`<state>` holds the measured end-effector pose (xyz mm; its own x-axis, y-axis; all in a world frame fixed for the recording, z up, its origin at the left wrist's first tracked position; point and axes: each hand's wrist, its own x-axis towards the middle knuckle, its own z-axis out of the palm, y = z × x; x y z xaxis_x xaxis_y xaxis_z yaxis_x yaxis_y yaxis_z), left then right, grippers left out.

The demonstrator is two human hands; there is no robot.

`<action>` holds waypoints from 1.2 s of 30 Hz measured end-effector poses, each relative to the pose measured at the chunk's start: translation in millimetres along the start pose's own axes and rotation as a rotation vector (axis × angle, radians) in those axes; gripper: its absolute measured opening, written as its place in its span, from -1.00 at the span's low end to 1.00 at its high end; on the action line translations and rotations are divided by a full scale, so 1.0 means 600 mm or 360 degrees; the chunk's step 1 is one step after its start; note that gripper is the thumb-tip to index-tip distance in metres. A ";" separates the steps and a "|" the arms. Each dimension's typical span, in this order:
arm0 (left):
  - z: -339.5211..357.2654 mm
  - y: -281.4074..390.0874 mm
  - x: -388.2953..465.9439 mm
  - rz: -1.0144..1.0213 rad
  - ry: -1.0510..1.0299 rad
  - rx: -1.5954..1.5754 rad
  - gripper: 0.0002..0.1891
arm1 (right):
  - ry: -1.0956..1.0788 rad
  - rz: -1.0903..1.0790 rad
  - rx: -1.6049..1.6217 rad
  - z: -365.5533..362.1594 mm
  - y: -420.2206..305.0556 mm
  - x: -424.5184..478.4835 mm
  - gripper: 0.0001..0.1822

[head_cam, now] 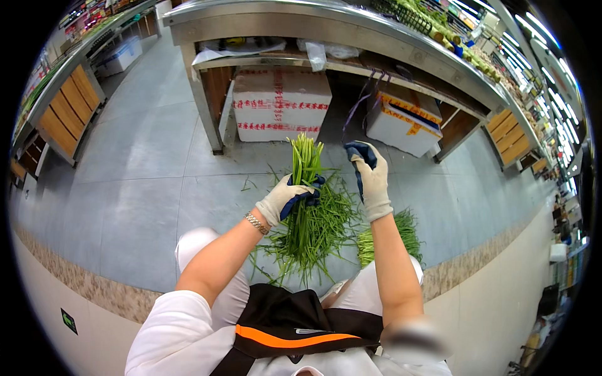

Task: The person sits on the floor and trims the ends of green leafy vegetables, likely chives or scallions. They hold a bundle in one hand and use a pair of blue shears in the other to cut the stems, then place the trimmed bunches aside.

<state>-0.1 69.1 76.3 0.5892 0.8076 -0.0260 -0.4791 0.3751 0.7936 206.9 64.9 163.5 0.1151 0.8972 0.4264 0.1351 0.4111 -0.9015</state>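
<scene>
My left hand (294, 197), in a white glove with a dark blue coated palm, is closed around a bunch of leafy green vegetables (304, 164), possibly garlic chives. Pale cut stems point away from me, and long leaves hang down over a loose pile of green leaves (336, 211) on the floor. My right hand (371, 171), gloved the same way, is raised to the right of the bunch with curled fingers. Its fingertips are at the lower end of a thin purple tie (350, 115) that hangs from the shelf; whether they grip it is unclear.
A second heap of greens (390, 235) lies by my right knee. Ahead stands a metal-edged display counter (301, 26), with a taped white foam box (282, 110) and another foam box (404, 127) underneath. Scraps lie on the grey tiled floor (136, 211).
</scene>
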 end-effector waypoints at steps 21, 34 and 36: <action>-0.035 -0.039 0.007 0.0089 -0.0126 0.0087 -0.72 | 0.0260 0.0582 0.0412 -0.062 0.101 -0.010 -0.91; 0.004 -0.051 0.028 -0.0138 0.0120 0.0100 -0.64 | 0.0295 0.0407 -0.0372 -0.004 0.091 -0.018 -0.82; 0.003 -0.046 0.024 -0.0199 0.0119 -0.0080 -0.66 | 0.0227 0.0398 -0.0308 -0.007 0.097 -0.019 -0.81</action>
<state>22.6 69.5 54.9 0.5968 0.7843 -0.1693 -0.4385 0.4955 0.7498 217.4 78.1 106.4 0.3025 0.9293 0.2120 0.2677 0.1306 -0.9546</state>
